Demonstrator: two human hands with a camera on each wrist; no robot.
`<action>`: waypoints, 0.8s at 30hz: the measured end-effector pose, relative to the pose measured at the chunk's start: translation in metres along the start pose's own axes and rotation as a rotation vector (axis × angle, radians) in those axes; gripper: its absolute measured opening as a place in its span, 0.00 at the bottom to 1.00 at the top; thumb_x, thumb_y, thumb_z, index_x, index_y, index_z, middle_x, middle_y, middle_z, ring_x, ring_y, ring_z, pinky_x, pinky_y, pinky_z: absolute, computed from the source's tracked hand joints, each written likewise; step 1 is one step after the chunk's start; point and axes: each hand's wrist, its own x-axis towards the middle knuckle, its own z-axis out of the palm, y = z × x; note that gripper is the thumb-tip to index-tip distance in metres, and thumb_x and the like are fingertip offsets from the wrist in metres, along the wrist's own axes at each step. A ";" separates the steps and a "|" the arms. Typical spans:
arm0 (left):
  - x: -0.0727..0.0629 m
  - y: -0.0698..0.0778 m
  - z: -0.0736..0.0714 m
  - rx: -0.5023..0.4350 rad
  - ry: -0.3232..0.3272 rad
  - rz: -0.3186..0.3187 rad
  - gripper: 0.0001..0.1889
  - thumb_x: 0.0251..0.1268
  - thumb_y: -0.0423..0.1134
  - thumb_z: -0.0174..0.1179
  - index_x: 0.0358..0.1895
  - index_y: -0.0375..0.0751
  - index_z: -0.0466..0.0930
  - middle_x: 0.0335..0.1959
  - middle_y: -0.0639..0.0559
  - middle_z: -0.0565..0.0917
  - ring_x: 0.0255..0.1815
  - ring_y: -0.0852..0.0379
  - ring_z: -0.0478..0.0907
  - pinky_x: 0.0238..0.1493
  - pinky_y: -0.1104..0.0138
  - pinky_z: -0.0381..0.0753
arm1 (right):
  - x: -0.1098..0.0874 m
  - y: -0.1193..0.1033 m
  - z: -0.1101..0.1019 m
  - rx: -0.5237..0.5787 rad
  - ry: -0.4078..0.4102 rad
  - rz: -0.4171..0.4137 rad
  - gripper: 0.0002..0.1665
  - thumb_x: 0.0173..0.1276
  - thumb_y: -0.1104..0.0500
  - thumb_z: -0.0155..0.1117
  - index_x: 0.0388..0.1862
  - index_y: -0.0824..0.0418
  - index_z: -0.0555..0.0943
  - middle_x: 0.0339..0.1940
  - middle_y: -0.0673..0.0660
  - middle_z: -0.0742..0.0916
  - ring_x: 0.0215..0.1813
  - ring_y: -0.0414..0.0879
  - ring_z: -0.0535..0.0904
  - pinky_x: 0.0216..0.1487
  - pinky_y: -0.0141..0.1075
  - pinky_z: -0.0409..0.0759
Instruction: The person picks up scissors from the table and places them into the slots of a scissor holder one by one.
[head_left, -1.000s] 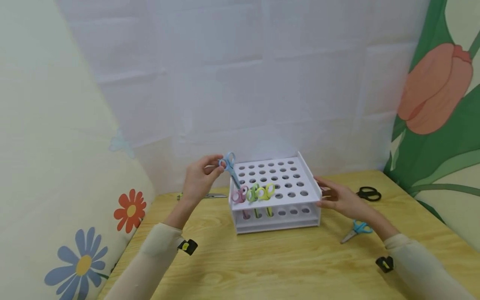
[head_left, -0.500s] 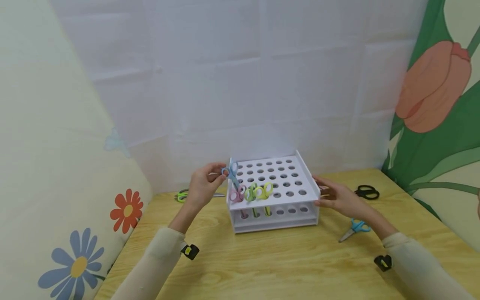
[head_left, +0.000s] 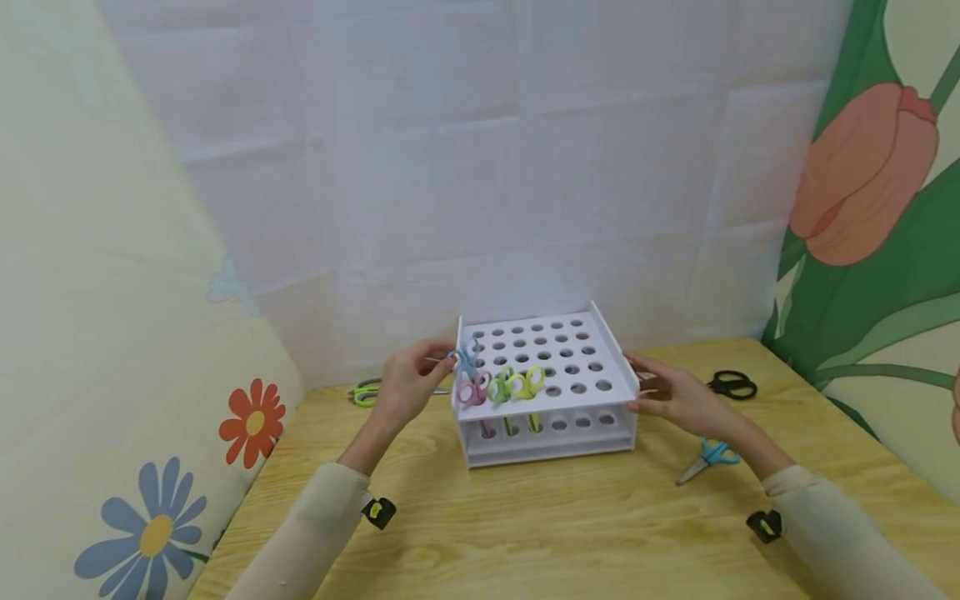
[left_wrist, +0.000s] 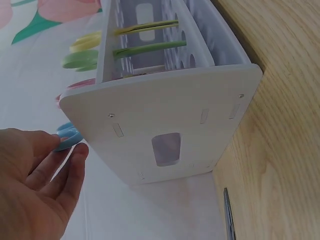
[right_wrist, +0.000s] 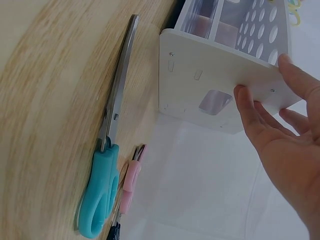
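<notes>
My left hand (head_left: 408,379) pinches a handle loop of the light-blue scissors (head_left: 467,357) at the left side of a white two-tier rack (head_left: 551,456) with round holes. Their blades are hidden from view. In the rack's front row, pink scissors (head_left: 474,389), green scissors (head_left: 501,386) and yellow scissors (head_left: 528,382) stand with handles up. On the rack's right side rests my right hand (head_left: 678,396). The right wrist view shows its fairly straight fingers (right_wrist: 247,112) touching the outer side panel, the thumb at the front edge.
Black-handled scissors (head_left: 733,385) and turquoise scissors (head_left: 716,456) lie on the wooden table (head_left: 555,533) right of the rack. Pink-handled scissors (right_wrist: 131,177) lie there too. Lime-green-handled scissors (head_left: 365,393) lie behind my left hand. A white cloth (head_left: 450,208) hangs behind the table.
My left hand has lowered the light-blue scissors, from above the rack's left edge down to its top board. The right hand stays on the rack's side.
</notes>
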 end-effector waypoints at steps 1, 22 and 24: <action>0.000 0.000 0.000 0.025 -0.004 0.007 0.11 0.70 0.32 0.66 0.52 0.37 0.85 0.41 0.48 0.88 0.39 0.52 0.87 0.39 0.61 0.85 | 0.000 0.000 0.000 -0.003 -0.002 0.004 0.47 0.70 0.58 0.72 0.81 0.63 0.59 0.74 0.69 0.70 0.64 0.65 0.76 0.59 0.50 0.79; -0.001 -0.011 0.017 0.076 -0.009 -0.007 0.09 0.69 0.34 0.67 0.50 0.40 0.87 0.40 0.49 0.89 0.29 0.57 0.83 0.28 0.63 0.82 | 0.002 -0.001 -0.001 0.027 -0.012 -0.006 0.47 0.70 0.60 0.71 0.81 0.64 0.58 0.74 0.70 0.70 0.64 0.66 0.76 0.59 0.50 0.78; -0.001 -0.013 0.018 0.074 -0.009 0.003 0.09 0.69 0.34 0.68 0.49 0.40 0.87 0.40 0.48 0.89 0.28 0.57 0.83 0.27 0.64 0.81 | 0.002 0.000 -0.001 0.026 -0.012 -0.005 0.47 0.70 0.60 0.71 0.81 0.64 0.58 0.74 0.70 0.70 0.64 0.66 0.76 0.59 0.50 0.78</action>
